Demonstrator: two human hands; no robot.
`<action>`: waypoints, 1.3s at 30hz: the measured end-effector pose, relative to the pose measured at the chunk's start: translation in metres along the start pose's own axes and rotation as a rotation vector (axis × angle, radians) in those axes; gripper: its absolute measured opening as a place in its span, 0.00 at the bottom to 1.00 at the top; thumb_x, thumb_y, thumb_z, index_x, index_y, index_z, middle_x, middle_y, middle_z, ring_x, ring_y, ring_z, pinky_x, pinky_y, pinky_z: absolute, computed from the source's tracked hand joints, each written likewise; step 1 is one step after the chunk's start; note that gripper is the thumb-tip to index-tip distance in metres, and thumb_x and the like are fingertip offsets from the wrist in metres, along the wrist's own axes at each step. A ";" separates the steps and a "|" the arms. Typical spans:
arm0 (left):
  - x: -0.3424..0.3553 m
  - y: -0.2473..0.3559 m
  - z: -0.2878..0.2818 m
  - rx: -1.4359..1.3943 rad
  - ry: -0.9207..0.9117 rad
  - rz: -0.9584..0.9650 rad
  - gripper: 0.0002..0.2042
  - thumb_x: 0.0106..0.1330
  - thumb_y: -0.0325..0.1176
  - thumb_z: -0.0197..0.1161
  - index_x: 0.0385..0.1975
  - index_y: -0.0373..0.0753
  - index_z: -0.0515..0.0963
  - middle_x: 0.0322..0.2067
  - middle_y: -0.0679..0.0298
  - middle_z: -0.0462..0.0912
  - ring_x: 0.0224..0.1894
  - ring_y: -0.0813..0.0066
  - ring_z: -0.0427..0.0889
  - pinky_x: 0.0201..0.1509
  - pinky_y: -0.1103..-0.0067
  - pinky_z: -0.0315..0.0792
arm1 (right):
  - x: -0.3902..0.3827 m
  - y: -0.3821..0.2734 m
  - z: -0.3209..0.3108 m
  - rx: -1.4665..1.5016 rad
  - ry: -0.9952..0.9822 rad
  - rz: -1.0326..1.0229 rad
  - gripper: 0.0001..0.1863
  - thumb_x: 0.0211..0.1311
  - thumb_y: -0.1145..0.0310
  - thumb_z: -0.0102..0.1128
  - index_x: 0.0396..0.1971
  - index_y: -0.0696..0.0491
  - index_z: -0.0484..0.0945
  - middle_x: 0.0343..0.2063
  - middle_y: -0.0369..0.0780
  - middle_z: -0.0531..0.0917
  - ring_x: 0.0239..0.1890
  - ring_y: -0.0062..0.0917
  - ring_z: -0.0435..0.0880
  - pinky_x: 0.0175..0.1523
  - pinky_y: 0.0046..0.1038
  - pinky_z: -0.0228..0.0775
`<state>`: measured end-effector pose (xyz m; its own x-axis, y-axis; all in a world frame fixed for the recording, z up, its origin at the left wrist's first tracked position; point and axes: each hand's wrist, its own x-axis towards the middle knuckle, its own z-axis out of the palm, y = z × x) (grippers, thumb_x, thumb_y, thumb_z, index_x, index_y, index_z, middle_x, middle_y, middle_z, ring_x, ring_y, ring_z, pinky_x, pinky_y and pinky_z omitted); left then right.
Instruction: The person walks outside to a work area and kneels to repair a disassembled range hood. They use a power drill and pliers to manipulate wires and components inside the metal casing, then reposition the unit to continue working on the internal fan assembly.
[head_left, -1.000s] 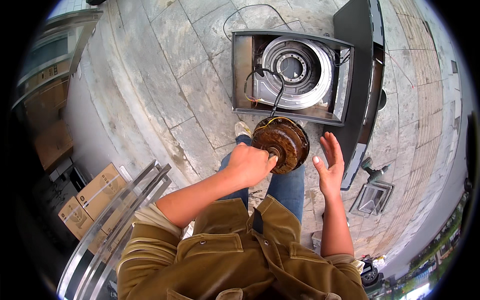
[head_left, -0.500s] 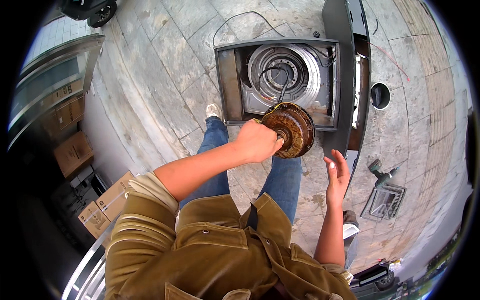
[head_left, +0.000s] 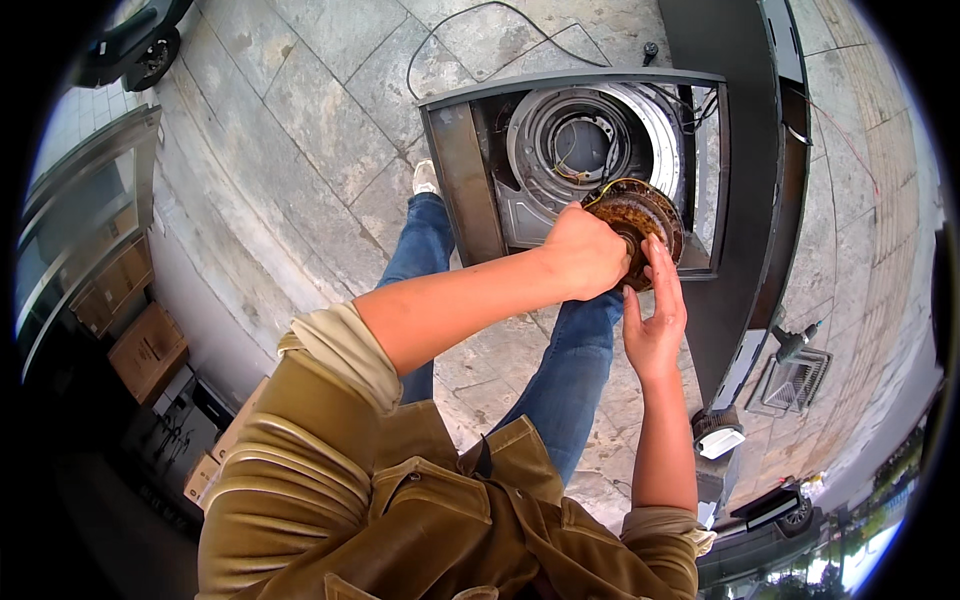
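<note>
A rusty, round motor point(head_left: 652, 207) with yellow-green wires at its edge hangs in front of me. My left hand point(head_left: 588, 255) is closed round its middle, on the side nearest me. My right hand point(head_left: 657, 325) has its fingers stretched out, with the fingertips at the motor's near right edge. Just beyond, a dark metal range hood housing point(head_left: 470, 185) lies open on the ground. Inside it sits a round silver fan casing point(head_left: 520, 150) with loose wires at its centre. A dark cord runs between the motor and the casing.
A long dark panel point(head_left: 730, 310) joins the housing on the right. Beyond it lie a cordless drill point(head_left: 793, 343) and a wire mesh basket point(head_left: 790, 382). A black cable point(head_left: 432, 35) curves over the paving. Cardboard boxes point(head_left: 148, 350) stand at the left.
My left hand has carried the motor to the right in the view. My right hand has come in from the side to the motor's edge. The view has shifted.
</note>
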<state>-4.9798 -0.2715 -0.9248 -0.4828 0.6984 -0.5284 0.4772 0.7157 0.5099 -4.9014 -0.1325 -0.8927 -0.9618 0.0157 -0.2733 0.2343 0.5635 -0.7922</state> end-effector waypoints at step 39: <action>0.088 -0.057 0.099 0.070 -0.190 -0.027 0.07 0.54 0.35 0.58 0.24 0.48 0.83 0.26 0.68 0.84 0.32 0.71 0.82 0.47 0.63 0.66 | 0.064 0.183 0.065 0.051 -0.026 0.532 0.49 0.41 0.72 0.73 0.63 0.64 0.52 0.57 0.53 0.67 0.62 0.38 0.66 0.65 0.33 0.56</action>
<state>-4.9763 -0.2516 -1.0676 -0.3519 0.6602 -0.6635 0.5191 0.7276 0.4486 -4.9106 -0.0822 -1.0905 -0.7044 0.2676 -0.6574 0.6959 0.4427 -0.5655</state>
